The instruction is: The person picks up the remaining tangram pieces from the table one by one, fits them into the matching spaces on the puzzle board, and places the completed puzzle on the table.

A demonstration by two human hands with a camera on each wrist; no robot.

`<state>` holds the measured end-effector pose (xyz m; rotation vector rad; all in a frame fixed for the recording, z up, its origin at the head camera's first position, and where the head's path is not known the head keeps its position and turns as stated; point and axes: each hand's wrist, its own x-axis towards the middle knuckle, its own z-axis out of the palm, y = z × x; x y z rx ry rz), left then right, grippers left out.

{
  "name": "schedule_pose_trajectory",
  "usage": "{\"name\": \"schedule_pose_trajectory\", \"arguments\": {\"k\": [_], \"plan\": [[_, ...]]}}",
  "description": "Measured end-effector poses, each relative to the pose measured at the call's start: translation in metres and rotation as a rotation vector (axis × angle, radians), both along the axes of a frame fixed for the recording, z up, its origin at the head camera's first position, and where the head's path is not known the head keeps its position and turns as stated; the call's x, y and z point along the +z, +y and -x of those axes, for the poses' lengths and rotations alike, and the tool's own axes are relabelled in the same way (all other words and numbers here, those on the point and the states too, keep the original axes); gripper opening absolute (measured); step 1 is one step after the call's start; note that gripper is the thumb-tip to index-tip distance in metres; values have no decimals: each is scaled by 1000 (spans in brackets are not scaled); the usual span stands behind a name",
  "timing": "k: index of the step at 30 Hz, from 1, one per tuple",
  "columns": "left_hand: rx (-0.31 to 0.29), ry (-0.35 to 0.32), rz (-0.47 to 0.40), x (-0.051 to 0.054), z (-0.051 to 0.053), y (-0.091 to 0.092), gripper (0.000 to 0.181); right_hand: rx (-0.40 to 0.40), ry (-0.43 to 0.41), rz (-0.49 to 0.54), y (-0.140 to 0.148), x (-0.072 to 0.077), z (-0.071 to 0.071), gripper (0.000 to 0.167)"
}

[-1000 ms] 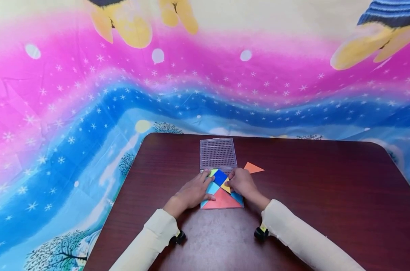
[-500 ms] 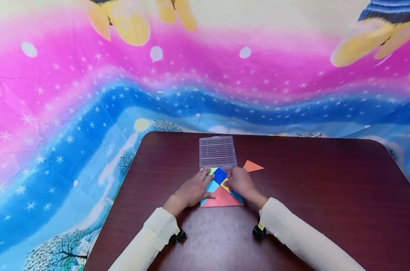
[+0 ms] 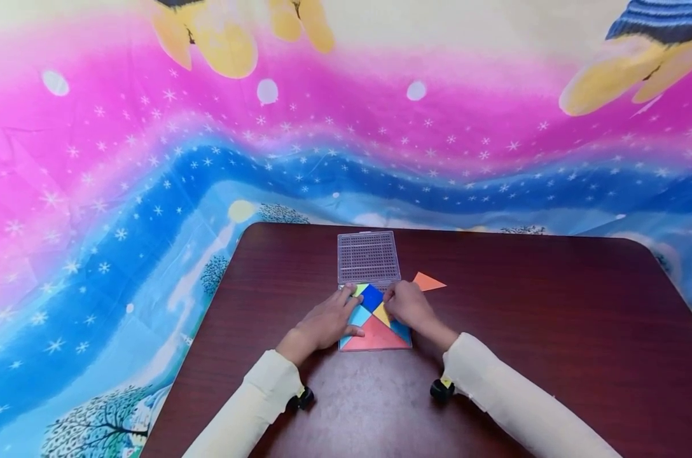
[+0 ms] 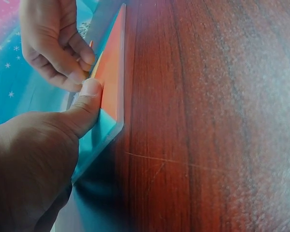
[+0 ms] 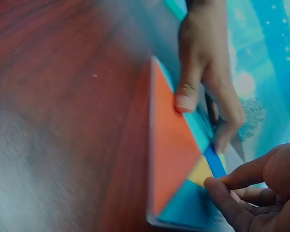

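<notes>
A clear plastic tangram case [image 3: 374, 350] lies unfolded, its near half filled with flat coloured pieces. My left hand [image 3: 325, 321] rests on the left side, fingers extended, the thumb at the edge of the large red triangle [image 3: 374, 336]. With curled fingers, my right hand [image 3: 410, 306] pinches at the outer edge of the yellow tangram piece [image 5: 201, 170]; thumb and index fingertips meet there in the right wrist view. Beside the yellow piece sit a blue square [image 3: 371, 298], a light blue piece [image 3: 359, 316] and a teal piece [image 3: 402, 332]. A lime piece [image 3: 359, 290] is partly hidden by the left fingers.
The case's gridded lid half [image 3: 369, 257] lies flat behind the pieces. An orange triangle [image 3: 429, 282] lies loose on the dark wooden table [image 3: 529, 318], right of the case. A printed cloth [image 3: 346, 127] hangs beyond the table's far edge.
My right fingers have shifted slightly right, uncovering more of the yellow piece, which now lies flatter against the red triangle. The left hand stays in place.
</notes>
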<state>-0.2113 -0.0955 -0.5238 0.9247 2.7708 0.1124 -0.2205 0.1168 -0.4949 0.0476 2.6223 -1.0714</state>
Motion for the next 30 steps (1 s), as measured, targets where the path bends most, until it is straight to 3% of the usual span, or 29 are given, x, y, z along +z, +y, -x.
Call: {"name": "schedule_pose_trajectory", "arguments": {"k": [3, 6, 14, 21, 30], "plan": [[9, -14, -4, 0, -1, 0, 82, -3, 16, -28, 11, 4, 6, 8], [18, -21, 1, -1, -1, 1, 83, -3, 82, -89, 25, 5, 14, 12], [15, -12, 5, 0, 0, 2, 84, 11, 178, -207, 66, -2, 37, 26], [16, -26, -7, -1, -1, 1, 83, 70, 128, -276, 81, -9, 42, 60], [11, -14, -11, -1, -1, 1, 83, 108, 162, -306, 75, -10, 47, 51]]}}
